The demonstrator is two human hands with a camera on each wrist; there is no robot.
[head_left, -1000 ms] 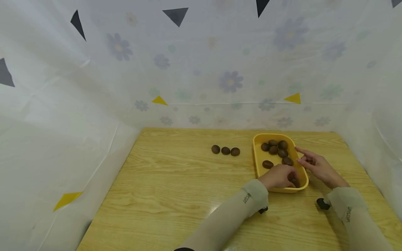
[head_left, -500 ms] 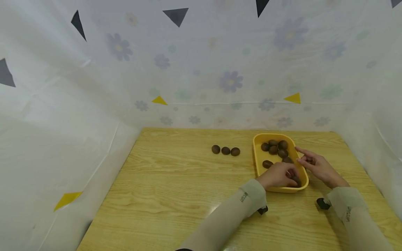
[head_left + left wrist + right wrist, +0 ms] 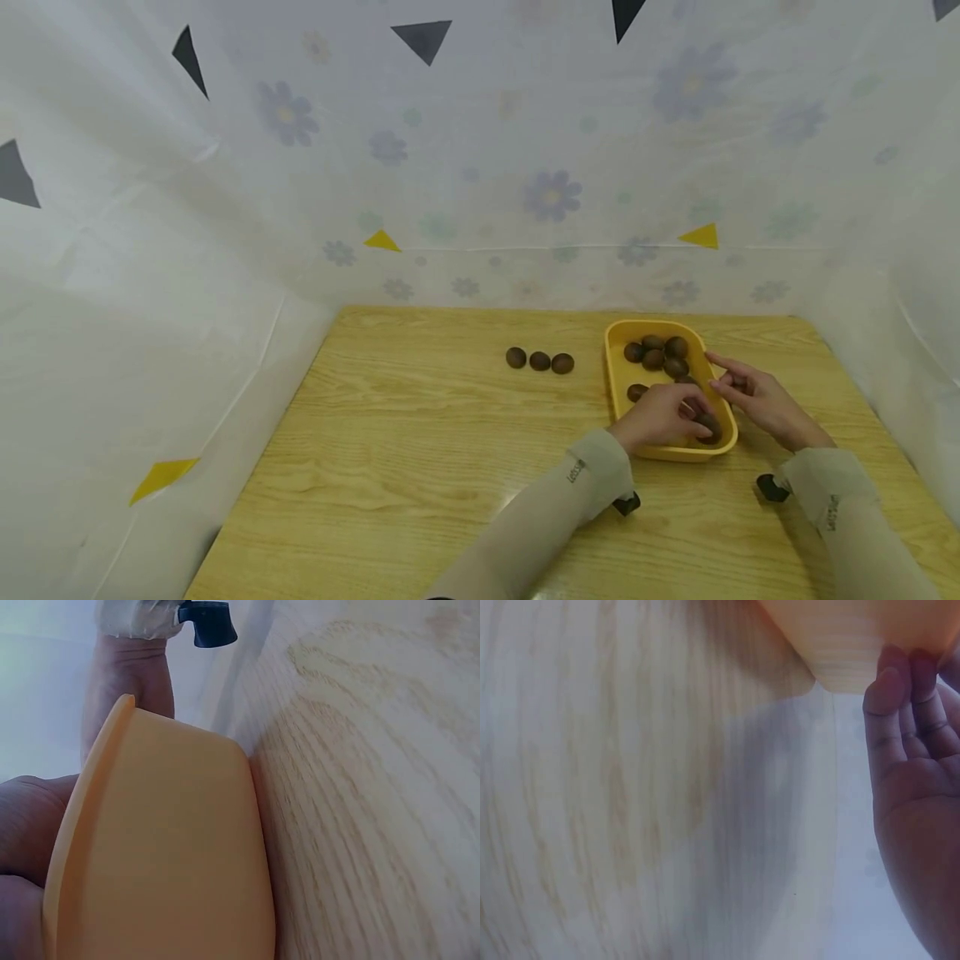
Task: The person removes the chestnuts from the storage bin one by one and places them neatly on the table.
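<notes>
A yellow plastic tray [image 3: 612,375] stands at the right of the table and holds several dark brown, egg-shaped pieces [image 3: 652,359], like nuts or small fruit. My left hand [image 3: 660,414] reaches over its near side and pinches a brown piece [image 3: 709,427] between thumb and fingers in the near right corner. My right hand [image 3: 768,404] touches the tray's right side with fairly straight fingers. In the right wrist view, its fingertips [image 3: 889,686] lie against the outer wall. Left of the tray, three brown pieces [image 3: 539,361] lie in a row on the table.
The wood-grain table [image 3: 390,433] carries everything. A pale flowered sheet [image 3: 480,167] with black and yellow triangles hangs behind and at both sides. In the left wrist view, the tray's outer wall [image 3: 172,840] rises close to the camera.
My left hand has shifted slightly back and left in the tray, and the brown piece at its fingertips now shows more fully. My right hand and the row of three stay put.
</notes>
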